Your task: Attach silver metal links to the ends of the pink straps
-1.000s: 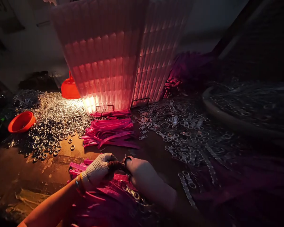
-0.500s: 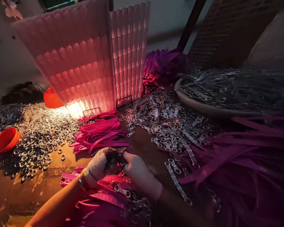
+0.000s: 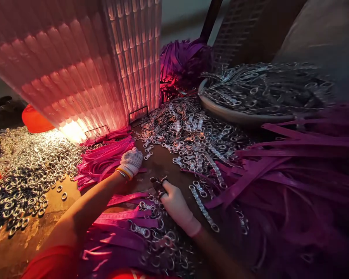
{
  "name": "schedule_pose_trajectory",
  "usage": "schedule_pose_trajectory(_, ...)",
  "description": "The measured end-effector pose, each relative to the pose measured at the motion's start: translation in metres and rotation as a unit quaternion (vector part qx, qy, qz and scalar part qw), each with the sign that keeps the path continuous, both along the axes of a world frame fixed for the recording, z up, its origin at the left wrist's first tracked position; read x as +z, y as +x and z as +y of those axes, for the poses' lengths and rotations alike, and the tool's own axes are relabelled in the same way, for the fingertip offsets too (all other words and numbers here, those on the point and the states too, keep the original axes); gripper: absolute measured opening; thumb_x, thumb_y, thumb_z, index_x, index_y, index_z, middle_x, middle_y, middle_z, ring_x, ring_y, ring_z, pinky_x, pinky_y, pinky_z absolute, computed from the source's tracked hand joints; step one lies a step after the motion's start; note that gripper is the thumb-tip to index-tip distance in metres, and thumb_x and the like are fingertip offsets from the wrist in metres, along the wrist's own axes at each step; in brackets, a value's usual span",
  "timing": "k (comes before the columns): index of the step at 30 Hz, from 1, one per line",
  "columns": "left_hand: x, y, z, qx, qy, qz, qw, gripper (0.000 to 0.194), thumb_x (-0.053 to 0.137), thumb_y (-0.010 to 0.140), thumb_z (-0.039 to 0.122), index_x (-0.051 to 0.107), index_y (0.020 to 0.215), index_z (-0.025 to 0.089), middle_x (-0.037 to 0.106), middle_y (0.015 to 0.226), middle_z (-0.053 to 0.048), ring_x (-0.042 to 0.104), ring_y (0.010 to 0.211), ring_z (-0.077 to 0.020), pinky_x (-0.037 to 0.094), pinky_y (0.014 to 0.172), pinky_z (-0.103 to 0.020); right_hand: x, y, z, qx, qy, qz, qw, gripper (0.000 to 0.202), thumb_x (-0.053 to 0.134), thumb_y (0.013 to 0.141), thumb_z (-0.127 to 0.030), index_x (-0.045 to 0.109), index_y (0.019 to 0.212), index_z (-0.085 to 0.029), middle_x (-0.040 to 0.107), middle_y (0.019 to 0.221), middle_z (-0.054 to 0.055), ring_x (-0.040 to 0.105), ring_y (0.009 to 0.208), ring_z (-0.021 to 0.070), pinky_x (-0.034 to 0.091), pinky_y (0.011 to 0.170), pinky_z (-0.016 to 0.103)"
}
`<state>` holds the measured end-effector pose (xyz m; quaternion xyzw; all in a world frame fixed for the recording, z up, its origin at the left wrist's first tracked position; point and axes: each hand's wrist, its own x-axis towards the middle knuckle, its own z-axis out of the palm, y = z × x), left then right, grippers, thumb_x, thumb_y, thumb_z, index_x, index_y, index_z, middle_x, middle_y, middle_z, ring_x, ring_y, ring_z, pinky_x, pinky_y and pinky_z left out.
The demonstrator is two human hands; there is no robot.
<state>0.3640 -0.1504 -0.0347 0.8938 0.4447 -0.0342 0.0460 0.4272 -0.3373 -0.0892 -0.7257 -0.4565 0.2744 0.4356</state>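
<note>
My left hand [image 3: 131, 162], in a white knitted glove with bands at the wrist, rests at the right end of a pile of flat pink straps [image 3: 100, 161]. Its fingers curl down there, and what they grip is hidden. My right hand [image 3: 177, 209], lightly gloved, is closed around a small dark thing [image 3: 158, 186] whose kind I cannot make out. Below and between the hands lie more pink straps [image 3: 128, 219], with metal chain pieces and rings [image 3: 141, 229] at their right ends.
Loose metal rings [image 3: 23, 182] cover the left, near an orange bowl [image 3: 36, 120]. Ribbed translucent panels [image 3: 84, 69] stand behind, glowing brightly at the base. Chain pieces [image 3: 189, 130] are heaped ahead. At right are a basin [image 3: 221, 111] heaped with chains and purple straps [image 3: 279, 174].
My hands were together over the near straps. The left has moved forward to the far strap pile; the right stays back with the dark thing. The view has shifted right and down.
</note>
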Motion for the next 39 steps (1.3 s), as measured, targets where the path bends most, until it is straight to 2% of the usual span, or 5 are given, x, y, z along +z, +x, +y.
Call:
schedule_pose_trajectory(8, 0.042, -0.083, -0.048, -0.041, -0.036, -0.197, 0.979, 0.021, 0.052, 0.093, 0.022, 0.069, 0.103, 0.015, 0.07, 0.098, -0.011, 0.066, 0.084, -0.0216, 0.05, 0.072, -0.03, 0.034, -0.003, -0.002, 0.061, 0.039, -0.052, 0.996, 0.026, 0.046, 0.078, -0.008, 0.066, 0.09, -0.019, 0.066, 0.08, 0.004, 0.055, 0.073, 0.0187, 0.038, 0.066, 0.027)
schedule_pose_trajectory(14, 0.04, -0.144, -0.107, 0.153, -0.453, -0.436, 0.762, 0.03, 0.062, 0.088, 0.047, 0.061, 0.093, 0.017, 0.047, 0.049, 0.006, 0.036, 0.038, -0.0074, 0.027, 0.038, -0.018, 0.068, -0.029, -0.005, 0.191, 0.031, -0.224, 0.955, 0.019, 0.05, 0.071, -0.004, 0.063, 0.077, -0.017, 0.066, 0.091, 0.01, 0.056, 0.082, 0.0211, 0.038, 0.072, 0.031)
schedule_pose_trajectory(21, 0.028, -0.157, -0.13, 0.196, -0.483, -0.49, 0.699, 0.037, 0.069, 0.083, 0.051, 0.054, 0.08, 0.017, 0.052, 0.058, 0.004, 0.038, 0.038, -0.0056, 0.024, 0.036, -0.018, 0.091, -0.054, -0.008, 0.263, -0.087, -0.309, 0.91, 0.024, 0.05, 0.08, -0.006, 0.066, 0.095, -0.014, 0.068, 0.1, 0.013, 0.06, 0.088, 0.0224, 0.036, 0.074, 0.032)
schedule_pose_trajectory(32, 0.016, -0.169, -0.13, 0.025, -0.273, -0.325, 0.905, 0.016, 0.059, 0.084, 0.025, 0.062, 0.071, 0.015, 0.061, 0.069, -0.002, 0.048, 0.065, -0.0128, 0.035, 0.06, -0.023, 0.073, -0.065, -0.011, 0.3, -0.043, -0.439, 0.846, 0.026, 0.041, 0.093, -0.009, 0.067, 0.094, -0.013, 0.066, 0.099, 0.017, 0.059, 0.084, 0.0261, 0.035, 0.068, 0.037)
schedule_pose_trajectory(39, 0.015, -0.174, -0.128, 0.116, -0.399, -0.374, 0.829, 0.028, 0.062, 0.086, 0.039, 0.073, 0.083, 0.013, 0.059, 0.065, -0.001, 0.042, 0.055, -0.0107, 0.033, 0.054, -0.022, 0.088, -0.063, -0.003, 0.316, -0.127, -0.371, 0.864, 0.037, 0.053, 0.083, -0.007, 0.06, 0.118, -0.013, 0.068, 0.112, 0.016, 0.065, 0.095, 0.0266, 0.043, 0.077, 0.033)
